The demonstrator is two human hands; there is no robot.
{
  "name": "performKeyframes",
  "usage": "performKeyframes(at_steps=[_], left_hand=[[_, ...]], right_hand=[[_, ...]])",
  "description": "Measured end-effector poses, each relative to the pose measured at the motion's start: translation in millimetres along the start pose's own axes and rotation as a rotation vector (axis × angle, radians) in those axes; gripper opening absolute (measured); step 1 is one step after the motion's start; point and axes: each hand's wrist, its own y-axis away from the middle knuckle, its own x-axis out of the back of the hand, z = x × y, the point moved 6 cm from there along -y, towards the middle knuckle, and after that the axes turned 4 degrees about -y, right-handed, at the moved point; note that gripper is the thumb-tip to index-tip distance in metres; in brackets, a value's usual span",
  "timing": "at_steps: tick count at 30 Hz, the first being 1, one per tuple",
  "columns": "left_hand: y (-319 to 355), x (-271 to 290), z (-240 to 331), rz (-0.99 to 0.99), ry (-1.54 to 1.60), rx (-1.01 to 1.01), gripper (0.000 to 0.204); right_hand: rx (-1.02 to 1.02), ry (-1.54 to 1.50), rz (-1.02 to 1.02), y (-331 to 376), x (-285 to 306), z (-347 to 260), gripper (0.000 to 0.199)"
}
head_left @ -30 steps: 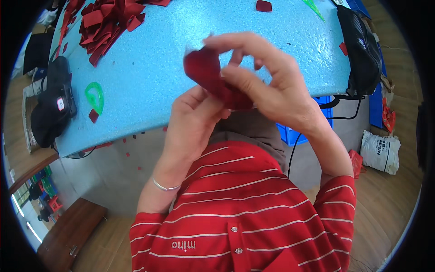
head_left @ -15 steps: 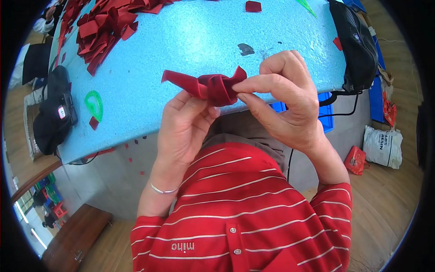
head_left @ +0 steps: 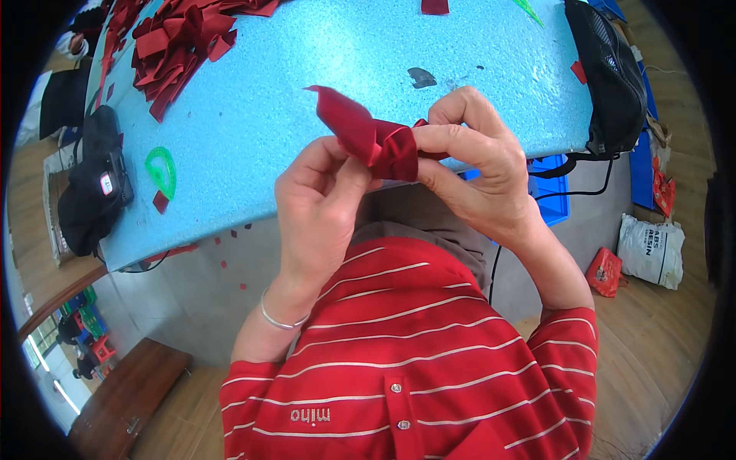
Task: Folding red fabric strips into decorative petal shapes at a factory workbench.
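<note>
A dark red ribbon point(head_left: 387, 149), folded into a knot-like bundle, is held between my two hands above the near edge of the blue table. My left hand point(head_left: 318, 195) pinches its left side between thumb and fingers; one loose end sticks up and to the left over that hand. At the other side, my right hand point(head_left: 479, 165) grips the ribbon's right part with thumb and forefinger, its other fingers curled. The fingertips partly hide where the ribbon passes behind the bundle.
Many red ribbon pieces point(head_left: 176, 50) lie heaped on the blue table point(head_left: 253, 153) at the far left. A green protractor point(head_left: 161, 173) and a red scrap point(head_left: 160, 202) are nearer. Black bags stand at the left point(head_left: 96, 192) and right edges point(head_left: 609, 77). A blue crate point(head_left: 553, 199) sits below.
The ribbon has turned, its loose end now pointing higher and nearer the middle. My left hand has rotated inward, and my right fingers have shifted slightly left on the bundle.
</note>
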Motion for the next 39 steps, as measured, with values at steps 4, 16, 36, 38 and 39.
performKeyframes(at_steps=[4, 16, 36, 38, 39], left_hand=[[3, -7, 1, -0.006, -0.045, -0.117, 0.013], [3, -12, 1, -0.021, -0.205, -0.146, 0.013], [7, -19, -12, -0.019, -0.162, -0.143, 0.012], [5, -18, -9, -0.013, -0.187, -0.156, 0.012], [5, -18, -8, 0.004, -0.177, -0.156, 0.010]], right_hand=[[-0.060, -0.050, -0.057, 6, -3, 6, 0.021], [-0.271, -0.179, -0.017, 13, -4, 16, 0.014], [-0.212, -0.121, 0.036, 24, -8, 19, 0.019], [-0.251, -0.188, 0.018, 25, -7, 21, 0.017], [-0.277, -0.225, -0.009, 24, -6, 23, 0.016]])
